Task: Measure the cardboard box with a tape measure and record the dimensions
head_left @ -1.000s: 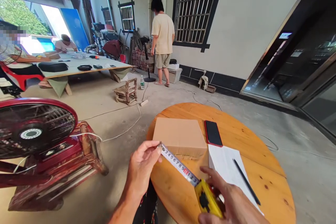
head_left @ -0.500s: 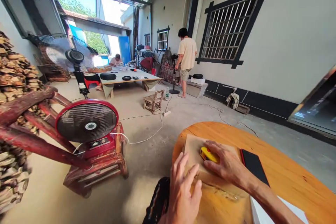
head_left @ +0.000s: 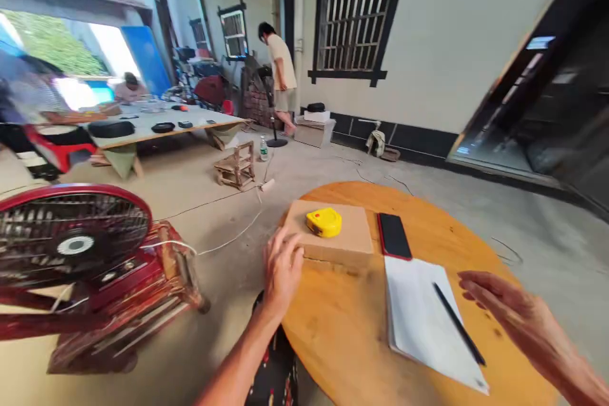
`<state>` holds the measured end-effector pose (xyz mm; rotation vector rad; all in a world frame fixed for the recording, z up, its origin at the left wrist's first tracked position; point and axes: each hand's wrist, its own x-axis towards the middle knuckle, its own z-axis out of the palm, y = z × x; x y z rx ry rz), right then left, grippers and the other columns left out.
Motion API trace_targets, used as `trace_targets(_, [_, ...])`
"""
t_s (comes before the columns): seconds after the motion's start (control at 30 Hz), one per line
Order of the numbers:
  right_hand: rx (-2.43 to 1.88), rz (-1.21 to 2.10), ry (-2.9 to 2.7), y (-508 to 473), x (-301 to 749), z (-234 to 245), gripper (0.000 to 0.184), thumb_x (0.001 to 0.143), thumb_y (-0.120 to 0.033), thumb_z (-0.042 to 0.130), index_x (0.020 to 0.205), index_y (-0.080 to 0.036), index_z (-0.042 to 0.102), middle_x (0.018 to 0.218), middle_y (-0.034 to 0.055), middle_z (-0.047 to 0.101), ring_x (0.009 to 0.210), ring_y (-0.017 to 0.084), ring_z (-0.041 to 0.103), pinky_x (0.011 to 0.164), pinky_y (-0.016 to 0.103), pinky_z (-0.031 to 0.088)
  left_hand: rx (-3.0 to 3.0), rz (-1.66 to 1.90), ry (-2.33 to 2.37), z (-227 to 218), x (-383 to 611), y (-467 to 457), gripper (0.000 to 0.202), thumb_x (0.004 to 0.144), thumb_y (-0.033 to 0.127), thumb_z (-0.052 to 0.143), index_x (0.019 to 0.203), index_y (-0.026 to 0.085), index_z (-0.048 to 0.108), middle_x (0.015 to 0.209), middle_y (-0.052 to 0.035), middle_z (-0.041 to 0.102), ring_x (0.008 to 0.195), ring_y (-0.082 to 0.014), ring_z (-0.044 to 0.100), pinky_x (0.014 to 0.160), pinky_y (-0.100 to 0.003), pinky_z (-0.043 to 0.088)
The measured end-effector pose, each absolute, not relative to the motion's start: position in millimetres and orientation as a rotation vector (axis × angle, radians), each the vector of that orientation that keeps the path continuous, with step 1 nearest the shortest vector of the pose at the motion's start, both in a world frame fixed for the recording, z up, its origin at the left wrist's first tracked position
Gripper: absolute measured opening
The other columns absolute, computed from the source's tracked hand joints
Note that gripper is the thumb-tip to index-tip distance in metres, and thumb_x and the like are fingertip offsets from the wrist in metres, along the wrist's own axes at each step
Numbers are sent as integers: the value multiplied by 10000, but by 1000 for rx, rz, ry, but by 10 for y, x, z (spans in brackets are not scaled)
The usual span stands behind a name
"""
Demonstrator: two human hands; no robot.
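Observation:
A yellow tape measure (head_left: 324, 222) lies on top of a closed brown cardboard box (head_left: 354, 233) on the round wooden table. My left hand (head_left: 284, 269) rests at the near left corner of the box, fingers stretched out and not wrapped round anything. Over the right side of the table hovers my right hand (head_left: 507, 304), empty, its fingers loosely bent. Closest to it is a black pen (head_left: 459, 323), lying slantwise on a pad of white paper (head_left: 416, 304). A phone (head_left: 394, 235) with a red edge lies between the box and the pad.
The round wooden table (head_left: 333, 323) is in front of me. A red fan (head_left: 76, 244) stands on a wooden chair at left. Beyond are a small wooden chair (head_left: 238, 165), a bottle (head_left: 263, 149), floor cables, a standing person (head_left: 283, 70) and people at a long table (head_left: 157, 120).
My right hand has let go of the tape measure, left on the box, and moved right past the paper pad. My left hand has come to the box corner. The view has swung right.

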<state>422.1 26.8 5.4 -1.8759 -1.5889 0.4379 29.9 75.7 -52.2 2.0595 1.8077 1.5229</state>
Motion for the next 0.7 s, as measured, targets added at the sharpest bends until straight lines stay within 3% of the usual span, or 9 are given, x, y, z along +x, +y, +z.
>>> trace_targets(0.13, [-1933,597,-1447,-121,4375,12,435,794,-549,543,951,-172,691,828,115,741,756,291,708,669,384,546,1985,1623,1807,-472,405,704,328,900,237,547,1220,215,615,1449,-138,450,1336,-339,431,1111,-529,321])
trace_targets(0.27, [-1996,621,-1564,-263,4403,-135,310,890,-425,465,926,-188,660,827,61,722,703,217,683,667,317,512,2103,1667,1625,-409,807,290,419,891,205,555,1309,241,545,1465,-118,437,1357,-309,411,1131,-508,309])
trace_targets(0.4, [-2233,370,-1834,-223,4368,-258,286,938,-354,401,882,-230,652,814,32,723,678,204,659,572,289,418,2479,1261,1105,-352,1407,-139,298,874,122,518,1122,230,642,1308,-88,591,1317,-272,458,1074,-465,408])
trace_targets(0.57, [-2336,224,-1911,-119,4247,-367,187,892,-307,485,923,-202,637,882,78,722,756,237,661,578,293,357,2606,929,778,-150,1857,-229,235,913,229,526,1114,178,637,1196,-97,662,1263,-280,500,1117,-516,333])
trace_targets(0.7, [-2354,166,-1946,-140,4222,-497,210,901,-298,446,925,-198,630,914,110,722,779,276,680,550,306,355,2657,731,866,-177,1953,-171,216,955,316,483,953,191,659,876,-47,711,957,-220,638,1093,-486,336])
